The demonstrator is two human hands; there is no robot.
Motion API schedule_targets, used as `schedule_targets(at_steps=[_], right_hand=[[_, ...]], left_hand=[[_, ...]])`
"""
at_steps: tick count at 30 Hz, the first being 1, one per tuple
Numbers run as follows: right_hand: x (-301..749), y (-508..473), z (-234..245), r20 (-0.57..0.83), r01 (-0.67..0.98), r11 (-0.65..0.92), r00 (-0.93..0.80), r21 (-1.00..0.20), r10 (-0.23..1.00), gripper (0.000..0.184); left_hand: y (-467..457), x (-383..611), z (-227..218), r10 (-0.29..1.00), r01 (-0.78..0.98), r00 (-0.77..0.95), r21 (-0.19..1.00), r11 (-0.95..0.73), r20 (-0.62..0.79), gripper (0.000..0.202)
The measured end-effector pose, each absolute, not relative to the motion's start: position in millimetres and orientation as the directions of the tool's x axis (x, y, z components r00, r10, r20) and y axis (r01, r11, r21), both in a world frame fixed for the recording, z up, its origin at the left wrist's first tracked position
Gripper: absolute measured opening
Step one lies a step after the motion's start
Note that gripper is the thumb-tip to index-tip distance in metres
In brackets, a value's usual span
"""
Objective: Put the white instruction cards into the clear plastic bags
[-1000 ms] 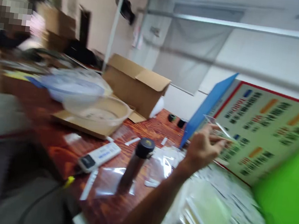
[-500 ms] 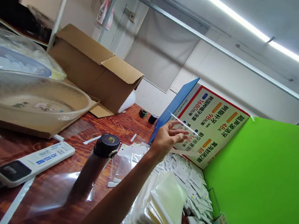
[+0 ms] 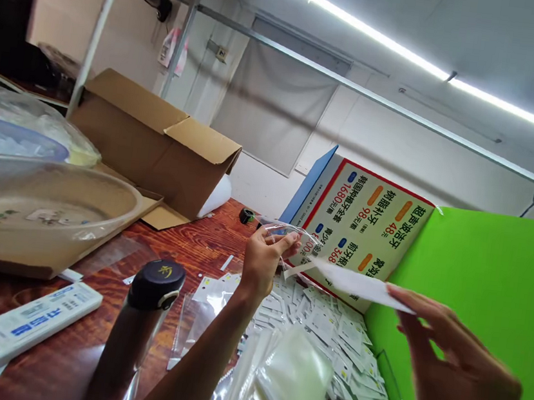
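Observation:
My left hand (image 3: 261,264) is closed on a clear plastic bag (image 3: 287,230), pinching it between thumb and fingers above the table. Level with it on the right, my right hand (image 3: 467,374) pinches a thin white card (image 3: 358,285). The card's far end reaches the bag's edge; whether it is inside the bag I cannot tell. Below both hands lies a stack of clear plastic bags (image 3: 296,379). Behind that stack spreads a loose pile of white cards (image 3: 329,328).
A black-lidded bottle (image 3: 135,320) stands left of my forearm. Farther left are a white device (image 3: 38,321), a plastic basin (image 3: 48,199) and an open cardboard box (image 3: 152,140). A printed board (image 3: 366,225) and a green panel (image 3: 496,273) border the right side.
My right hand has risen from the lower right corner, bringing the white card to the bag. My left hand keeps hold of the bag, its fingers drawn in. The view has shifted.

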State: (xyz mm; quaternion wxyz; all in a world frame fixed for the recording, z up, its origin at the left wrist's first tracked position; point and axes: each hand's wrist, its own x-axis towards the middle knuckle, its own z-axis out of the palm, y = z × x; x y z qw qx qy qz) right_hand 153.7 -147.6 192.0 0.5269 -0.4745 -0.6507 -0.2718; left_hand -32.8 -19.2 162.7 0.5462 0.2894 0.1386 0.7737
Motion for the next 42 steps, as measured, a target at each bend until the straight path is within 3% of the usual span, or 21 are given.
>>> schedule_targets(at_steps=[2, 5, 12, 18, 23, 28, 34, 38, 42], right_hand=[[150.1, -132.1, 182.0, 0.948, 0.91, 0.414, -0.167, 0.041, 0.272, 0.024], [147.2, -109.6, 165.5, 0.935, 0.925, 0.356, -0.234, 0.131, 0.265, 0.023], [161.2, -83.8, 153.5, 0.914, 0.934, 0.33, -0.246, 0.135, 0.322, 0.029], [175.4, -72.8, 147.9, 0.902, 0.952, 0.262, -0.247, 0.158, 0.355, 0.033], [166.9, -71.2, 145.5, 0.885, 0.947, 0.261, -0.278, 0.187, 0.374, 0.038], [164.5, -73.6, 144.2, 0.885, 0.96, 0.198, -0.264, 0.2, 0.384, 0.038], [158.3, -73.4, 140.1, 0.905, 0.977, 0.171, -0.186, 0.129, 0.381, 0.036], [145.8, -78.0, 138.8, 0.91, 0.943, 0.299, -0.246, 0.146, 0.333, 0.032], [149.9, -75.6, 127.9, 0.881, 0.756, 0.62, -0.421, 0.21, 0.215, 0.032]], left_hand=[[-14.4, -35.6, 161.6, 0.916, -0.734, -0.272, 0.552, -0.396, 0.296, 0.039], [-6.5, -34.4, 157.9, 0.925, -0.702, -0.267, 0.603, -0.379, 0.27, 0.038], [15.4, -24.9, 142.3, 0.978, -0.642, -0.098, 0.739, -0.203, 0.184, 0.031], [17.9, -20.9, 137.3, 0.99, -0.613, -0.098, 0.777, -0.142, 0.104, 0.025], [13.8, -1.1, 132.4, 0.993, -0.57, -0.094, 0.814, -0.116, 0.075, 0.039], [10.3, 19.0, 124.4, 0.99, -0.617, -0.07, 0.774, -0.139, 0.122, 0.033], [9.3, 20.9, 124.5, 0.98, -0.647, -0.147, 0.736, -0.199, 0.136, 0.032], [12.6, 13.4, 126.4, 0.955, -0.664, -0.286, 0.703, -0.254, 0.076, 0.029], [12.8, -0.1, 131.1, 0.958, -0.717, -0.278, 0.65, -0.25, 0.062, 0.038]])
